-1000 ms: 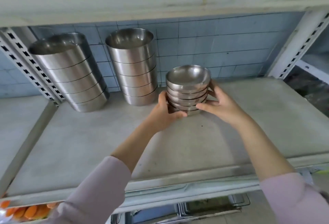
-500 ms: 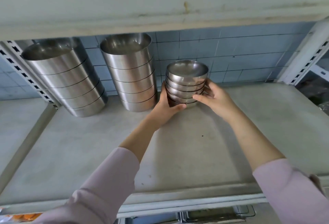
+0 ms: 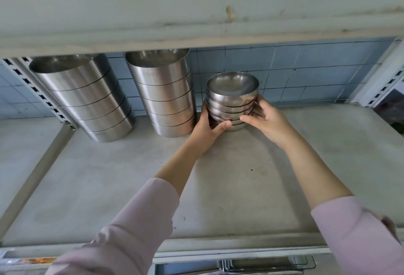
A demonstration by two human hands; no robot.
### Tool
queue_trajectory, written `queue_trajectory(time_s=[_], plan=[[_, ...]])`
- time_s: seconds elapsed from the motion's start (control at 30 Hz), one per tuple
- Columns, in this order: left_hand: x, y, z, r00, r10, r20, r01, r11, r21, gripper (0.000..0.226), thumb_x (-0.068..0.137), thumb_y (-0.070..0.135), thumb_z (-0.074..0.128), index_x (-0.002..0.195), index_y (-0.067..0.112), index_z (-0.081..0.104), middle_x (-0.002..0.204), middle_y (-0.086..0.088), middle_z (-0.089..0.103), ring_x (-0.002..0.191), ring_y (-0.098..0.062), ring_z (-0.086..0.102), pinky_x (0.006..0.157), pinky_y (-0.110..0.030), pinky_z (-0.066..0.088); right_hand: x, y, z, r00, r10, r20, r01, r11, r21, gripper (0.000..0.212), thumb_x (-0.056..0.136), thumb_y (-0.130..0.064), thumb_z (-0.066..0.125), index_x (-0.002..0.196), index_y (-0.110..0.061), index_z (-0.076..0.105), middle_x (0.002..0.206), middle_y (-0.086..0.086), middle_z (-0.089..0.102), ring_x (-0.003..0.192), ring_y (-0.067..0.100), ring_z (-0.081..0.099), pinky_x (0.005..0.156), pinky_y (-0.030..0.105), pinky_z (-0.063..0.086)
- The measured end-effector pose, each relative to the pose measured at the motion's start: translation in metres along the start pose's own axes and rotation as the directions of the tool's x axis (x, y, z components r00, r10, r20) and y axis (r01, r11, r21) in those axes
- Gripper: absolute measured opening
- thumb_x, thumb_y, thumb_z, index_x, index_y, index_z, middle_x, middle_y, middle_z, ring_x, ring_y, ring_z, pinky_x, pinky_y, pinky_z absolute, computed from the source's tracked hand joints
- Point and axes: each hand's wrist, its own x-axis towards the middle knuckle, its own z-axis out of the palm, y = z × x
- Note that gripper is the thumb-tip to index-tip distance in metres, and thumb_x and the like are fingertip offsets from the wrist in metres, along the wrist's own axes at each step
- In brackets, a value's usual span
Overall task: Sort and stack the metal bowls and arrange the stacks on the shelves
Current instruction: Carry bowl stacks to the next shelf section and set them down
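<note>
The stack of small bowls (image 3: pixel 232 105) (rounded, shiny steel, nested rims-up) stands on the grey shelf (image 3: pixel 218 187), clasped between the fingers of the left hand (image 3: pixel 207 129) and the right hand (image 3: pixel 267 121). Just left of the left fingers stands a tall stack of straight-sided bowls (image 3: pixel 167 97) — a second tall stack (image 3: pixel 87 99) farther left.

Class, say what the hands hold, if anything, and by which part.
The small bowl stack, gripped by its lower sides: left hand on the left, right hand on the right.

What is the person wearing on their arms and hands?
Loose, pale pinkish-lilac long sleeves: the left sleeve and right sleeve stop partway up the forearms. The left hand and right hand are bare: no gloves, rings or watch show.
</note>
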Motion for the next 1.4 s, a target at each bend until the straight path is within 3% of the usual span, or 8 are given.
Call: queue_trajectory(time_s=[0.17, 0.27, 0.43, 0.57, 0.73, 1.03, 1.2, 1.4], plan=[[-0.011, 0.008, -0.004, 0.991, -0.134, -0.028, 0.136, 0.986, 0.101, 0.13, 0.056, 0.075, 0.072, 0.153, 0.023, 0.002, 0.156, 0.006, 0.031, 0.144, -0.012, 0.027, 0.114, -0.032, 0.032, -0.02, -0.013, 0.005, 0.987, 0.089, -0.131, -0.096, 0.994, -0.051, 0.086, 0.082, -0.03, 0.079, 0.154, -0.02, 0.032, 0.156, -0.005, 0.04, 0.129, -0.004, 0.048, 0.111, 0.026, 0.039], [-0.049, 0.018, -0.019, 0.991, -0.114, 0.071, 0.098, 0.976, 0.196, 0.088, 0.078, 0.044, 0.076, 0.148, 0.023, 0.028, 0.144, 0.003, 0.045, 0.131, -0.015, 0.045, 0.088, -0.017, 0.044, -0.055, -0.032, 0.015, 0.958, 0.081, -0.277, -0.116, 0.987, -0.111, 0.067, 0.085, -0.027, 0.077, 0.145, -0.022, 0.048, 0.143, -0.004, 0.052, 0.134, 0.011, 0.048, 0.107, 0.03, 0.042], [-0.149, 0.03, -0.1, 0.99, 0.069, 0.12, -0.112, 0.91, 0.399, 0.043, 0.089, 0.036, 0.065, 0.13, 0.028, 0.056, 0.128, 0.011, 0.059, 0.115, -0.004, 0.056, 0.097, -0.018, 0.044, -0.122, -0.066, 0.073, 0.953, -0.058, -0.298, -0.034, 0.954, -0.297, 0.047, 0.085, -0.028, 0.076, 0.13, -0.026, 0.062, 0.121, -0.016, 0.057, 0.113, 0.001, 0.051, 0.102, 0.023, 0.04], [-0.244, 0.016, -0.199, 0.985, 0.166, -0.055, -0.097, 0.782, 0.616, 0.041, 0.091, 0.032, 0.064, 0.13, 0.024, 0.058, 0.125, 0.016, 0.055, 0.103, 0.004, 0.051, 0.085, 0.006, 0.029, -0.159, -0.097, 0.163, 0.974, -0.175, -0.142, 0.099, 0.9, -0.425, 0.051, 0.085, -0.026, 0.075, 0.134, -0.019, 0.06, 0.133, -0.008, 0.059, 0.12, 0.003, 0.05, 0.104, 0.02, 0.035], [-0.372, -0.031, -0.325, 0.931, 0.117, -0.345, 0.15, 0.741, 0.655, 0.041, 0.091, 0.023, 0.065, 0.131, 0.019, 0.058, 0.133, 0.005, 0.057, 0.114, -0.017, 0.058, 0.1, -0.023, 0.041, -0.185, -0.136, 0.304, 0.951, -0.301, 0.077, 0.301, 0.831, -0.468, 0.06, 0.084, -0.024, 0.076, 0.139, -0.011, 0.055, 0.14, 0.007, 0.057, 0.132, 0.025, 0.05, 0.112, 0.032, 0.034], [-0.567, -0.084, -0.472, 0.719, 0.029, -0.694, 0.452, 0.739, 0.5, 0.045, 0.092, 0.028, 0.062, 0.136, 0.026, 0.052, 0.138, 0.006, 0.053, 0.117, -0.014, 0.056, 0.095, -0.017, 0.034, -0.224, -0.204, 0.544, 0.819, -0.466, 0.335, 0.563, 0.764, -0.315, 0.064, 0.086, -0.028, 0.073, 0.142, -0.009, 0.05, 0.149, 0.011, 0.048, 0.14, 0.03, 0.042, 0.115, 0.048, 0.035], [-0.623, -0.112, -0.532, 0.577, 0.038, -0.816, 0.529, 0.744, 0.408, 0.045, 0.09, 0.027, 0.064, 0.134, 0.02, 0.054, 0.136, 0.004, 0.056, 0.125, -0.016, 0.053, 0.101, -0.014, 0.031, -0.227, -0.249, 0.647, 0.751, -0.52, 0.408, 0.634, 0.742, -0.221, 0.056, 0.089, -0.027, 0.07, 0.14, -0.009, 0.053, 0.147, 0.008, 0.05, 0.139, 0.024, 0.043, 0.112, 0.026, 0.027], [-0.637, -0.147, -0.618, 0.504, 0.026, -0.863, 0.544, 0.767, 0.341, 0.048, 0.09, 0.029, 0.064, 0.135, 0.025, 0.052, 0.137, 0.007, 0.053, 0.122, -0.01, 0.052, 0.099, -0.016, 0.033, -0.205, -0.296, 0.767, 0.686, -0.584, 0.435, 0.655, 0.755, -0.019, 0.047, 0.092, -0.023, 0.068, 0.136, -0.011, 0.057, 0.139, 0.001, 0.058, 0.13, 0.009, 0.05, 0.11, 0.023, 0.039]])
